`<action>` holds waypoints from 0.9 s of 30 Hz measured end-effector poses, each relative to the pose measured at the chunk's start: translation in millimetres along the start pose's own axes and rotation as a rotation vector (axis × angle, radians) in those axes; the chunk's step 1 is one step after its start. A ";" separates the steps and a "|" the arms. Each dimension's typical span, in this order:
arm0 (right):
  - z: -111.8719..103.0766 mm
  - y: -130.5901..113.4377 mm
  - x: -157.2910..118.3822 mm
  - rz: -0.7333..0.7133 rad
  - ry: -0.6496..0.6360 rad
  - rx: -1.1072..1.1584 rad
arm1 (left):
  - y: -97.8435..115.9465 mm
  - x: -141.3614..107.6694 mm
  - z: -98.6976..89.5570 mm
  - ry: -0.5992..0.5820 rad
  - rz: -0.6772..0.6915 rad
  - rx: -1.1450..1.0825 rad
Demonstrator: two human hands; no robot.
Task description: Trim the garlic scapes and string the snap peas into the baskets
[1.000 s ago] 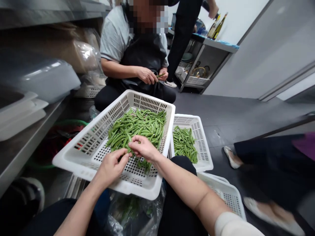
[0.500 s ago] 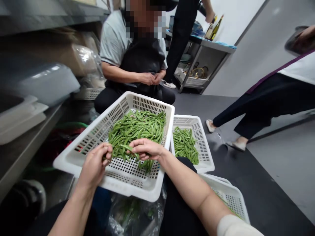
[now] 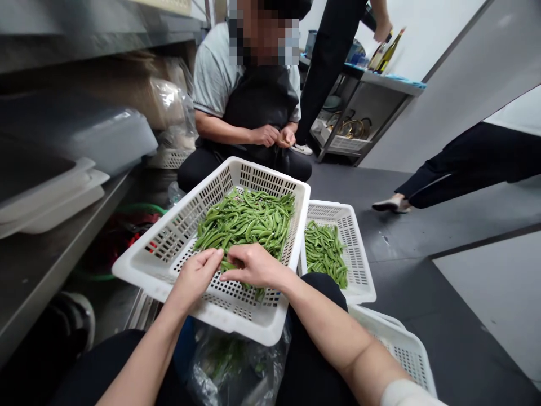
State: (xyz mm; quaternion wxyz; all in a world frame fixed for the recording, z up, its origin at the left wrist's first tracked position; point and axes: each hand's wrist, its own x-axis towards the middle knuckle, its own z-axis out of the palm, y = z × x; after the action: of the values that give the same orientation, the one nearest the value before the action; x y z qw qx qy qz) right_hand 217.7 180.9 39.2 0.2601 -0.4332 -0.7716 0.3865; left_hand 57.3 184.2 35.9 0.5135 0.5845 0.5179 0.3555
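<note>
A white slotted plastic basket (image 3: 169,287) lies in front of me with a heap of green pea pods (image 3: 253,220) in it. Over its near side my left hand (image 3: 198,276) is closed, thumb and fingertips pinched together at the end of a pea pod (image 3: 229,264). My right hand (image 3: 257,267) is beside it, fingers curled round the same pod, which shows between thumb and forefinger. The fingers hide most of that pod. Both hands are above the bare mesh at the near end.
A second white basket (image 3: 359,259) of pods stands right of mine, another basket (image 3: 406,355) nearer. A co-worker (image 3: 262,101) sits opposite, hands together. Clear plastic bag (image 3: 236,366) below; steel shelf (image 3: 76,242) at left. Someone's legs (image 3: 456,163) are at right.
My hands have come together, the left moving right towards the pod at the right hand. The view has shifted slightly left. The co-worker's hands and the person at right have moved.
</note>
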 end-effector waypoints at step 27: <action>39.0 37.0 14.3 0.311 -0.652 -0.784 | -3.5 -4.2 -16.7 -0.262 -0.238 -0.777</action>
State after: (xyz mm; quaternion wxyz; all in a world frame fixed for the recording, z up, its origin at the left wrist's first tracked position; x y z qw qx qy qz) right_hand 199.3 191.0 -12.3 -0.2348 -0.4645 -0.8256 0.2178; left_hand 39.7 183.8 36.7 0.7946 0.3239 0.3396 0.3852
